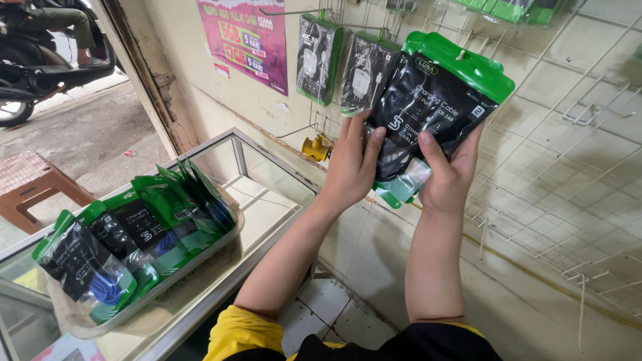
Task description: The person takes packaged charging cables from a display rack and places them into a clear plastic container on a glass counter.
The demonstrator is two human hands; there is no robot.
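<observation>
Both hands, left hand [351,170] and right hand [449,175], are closed around a stack of cable packets [435,107], black pouches with green tops, raised against the wire wall rack [568,167], above the glass counter [267,194].

We see a cream wall [200,73] with a white wire rack [575,167], a glass counter [267,180], white floor tiles [328,304], and a brown stool [30,184] outside.

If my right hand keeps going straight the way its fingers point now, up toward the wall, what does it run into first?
The right hand already grips a stack of black-and-green cable packets. Pushed straight on, the packets would probably meet the white wire grid on the wall first, though the depth is hard to judge.
</observation>
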